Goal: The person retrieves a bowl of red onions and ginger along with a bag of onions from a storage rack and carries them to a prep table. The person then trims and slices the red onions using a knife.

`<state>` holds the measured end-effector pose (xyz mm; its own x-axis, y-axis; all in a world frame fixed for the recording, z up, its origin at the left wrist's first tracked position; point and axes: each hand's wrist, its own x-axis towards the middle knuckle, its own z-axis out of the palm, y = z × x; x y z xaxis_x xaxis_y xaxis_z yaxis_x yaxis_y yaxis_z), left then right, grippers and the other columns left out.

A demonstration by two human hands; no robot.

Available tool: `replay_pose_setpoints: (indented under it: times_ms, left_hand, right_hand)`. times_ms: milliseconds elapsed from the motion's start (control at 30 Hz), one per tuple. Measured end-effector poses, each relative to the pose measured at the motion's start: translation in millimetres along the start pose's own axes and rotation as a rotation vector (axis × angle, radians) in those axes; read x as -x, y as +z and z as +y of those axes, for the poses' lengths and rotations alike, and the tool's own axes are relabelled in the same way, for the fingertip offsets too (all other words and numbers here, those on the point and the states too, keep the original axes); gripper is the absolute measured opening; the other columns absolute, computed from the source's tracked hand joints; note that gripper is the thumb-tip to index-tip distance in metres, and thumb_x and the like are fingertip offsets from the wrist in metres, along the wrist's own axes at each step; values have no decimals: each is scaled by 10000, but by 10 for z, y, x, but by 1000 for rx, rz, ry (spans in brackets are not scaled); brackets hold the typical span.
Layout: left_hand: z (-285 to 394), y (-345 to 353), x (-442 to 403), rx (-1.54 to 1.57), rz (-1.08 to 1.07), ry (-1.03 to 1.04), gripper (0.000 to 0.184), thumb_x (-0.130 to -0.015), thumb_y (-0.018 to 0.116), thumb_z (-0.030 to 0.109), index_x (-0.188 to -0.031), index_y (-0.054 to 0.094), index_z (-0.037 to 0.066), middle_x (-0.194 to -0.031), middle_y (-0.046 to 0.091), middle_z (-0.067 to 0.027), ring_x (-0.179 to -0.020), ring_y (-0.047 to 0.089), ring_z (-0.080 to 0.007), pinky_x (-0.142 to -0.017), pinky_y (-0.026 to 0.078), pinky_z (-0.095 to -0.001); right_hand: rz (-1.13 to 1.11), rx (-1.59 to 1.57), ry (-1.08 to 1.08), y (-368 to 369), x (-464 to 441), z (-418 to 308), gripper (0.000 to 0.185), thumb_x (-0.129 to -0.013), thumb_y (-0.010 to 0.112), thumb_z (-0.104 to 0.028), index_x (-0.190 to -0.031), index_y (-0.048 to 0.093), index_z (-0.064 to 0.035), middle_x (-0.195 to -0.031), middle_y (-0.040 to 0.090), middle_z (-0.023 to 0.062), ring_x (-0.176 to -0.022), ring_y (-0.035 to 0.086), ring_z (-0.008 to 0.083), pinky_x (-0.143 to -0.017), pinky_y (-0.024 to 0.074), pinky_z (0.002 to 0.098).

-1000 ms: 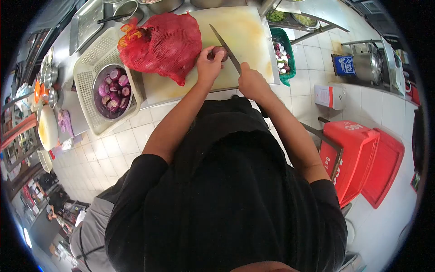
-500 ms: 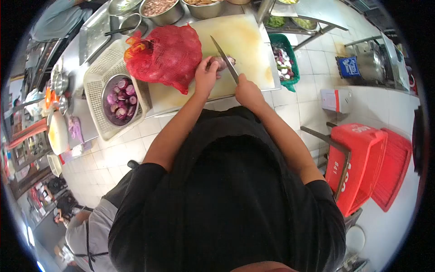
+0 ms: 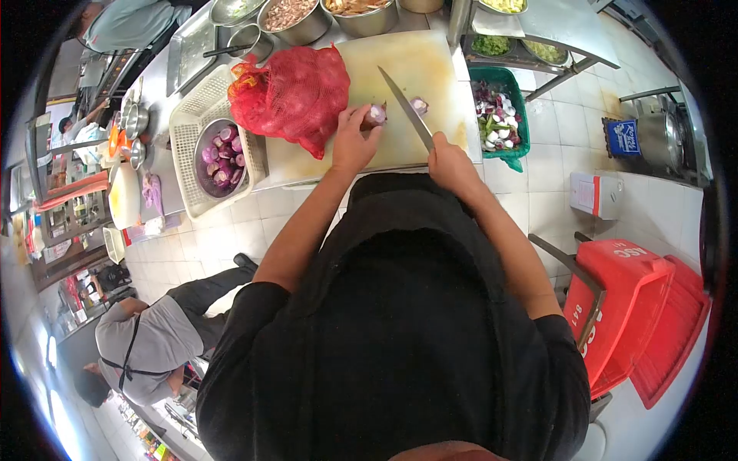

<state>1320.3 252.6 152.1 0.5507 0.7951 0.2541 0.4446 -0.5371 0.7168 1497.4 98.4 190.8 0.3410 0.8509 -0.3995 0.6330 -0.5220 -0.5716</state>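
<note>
My left hand (image 3: 355,140) is closed around a purple onion (image 3: 375,115), whose pale cut face points right. In my right hand (image 3: 453,166) is a kitchen knife (image 3: 406,106), its long blade slanting up and left over the cutting board (image 3: 438,65). Just right of the blade lies a small cut-off onion piece (image 3: 419,105). A red mesh bag (image 3: 296,92), bulging with round contents, rests on the board's left side, close to my left hand. Purple onions (image 3: 221,163) fill a round metal bowl further left.
The bowl stands inside a cream plastic basket (image 3: 184,119). A green basket (image 3: 523,115) of onion scraps is right of the board. Metal pots (image 3: 369,25) of food line the back. Red bins (image 3: 615,307) stand at lower right, and a person (image 3: 157,349) is at lower left.
The onion's end has come off and now lies right of the blade. My left hand and the onion are now apart from the knife. The whole view has shifted somewhat.
</note>
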Motion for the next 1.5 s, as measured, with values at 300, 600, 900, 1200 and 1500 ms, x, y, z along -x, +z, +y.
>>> replay_pose_setpoints:
  times_ms: [300,600,900,1200,1500]
  left_hand:
    - [1,220,-160,445,-156,-695,411,-925,640,390,-1082,605,12,-735,584,-89,-510,552,-155,-421,475,-311]
    - [-5,305,-91,346,-96,-663,403,-950,587,390,-1048,610,0,-884,627,-140,-683,637,-211,-464,528,-333]
    - [158,350,-31,618,-50,-599,381,-968,608,265,-1257,601,17,-1045,616,-153,-799,667,-201,-556,585,-314]
    - [120,424,-52,653,-64,-614,427,-932,664,265,-1262,608,0,-1029,632,-148,-712,667,-181,-547,579,-291]
    - [299,374,-100,610,-41,-617,401,-865,741,211,-1165,628,-31,-965,651,-134,-736,679,-174,-521,579,-290]
  right_hand:
    - [-31,-79,-115,5,114,192,188,-922,476,-135,-1016,458,27,-841,634,340,-841,622,519,-797,470,596]
    - [-7,-115,-148,75,-114,60,210,-900,474,-129,-1029,467,36,-851,635,345,-850,618,526,-801,468,595]
    - [60,-51,-96,65,-87,-56,216,-895,473,-118,-1037,456,45,-824,633,345,-817,618,532,-779,480,594]
    - [55,65,-111,-29,183,-144,148,-911,490,-98,-984,420,10,-738,615,326,-745,612,519,-708,465,612]
    - [-57,167,-20,-302,323,-352,152,-884,452,-53,-1022,455,9,-851,663,295,-844,658,468,-773,504,568]
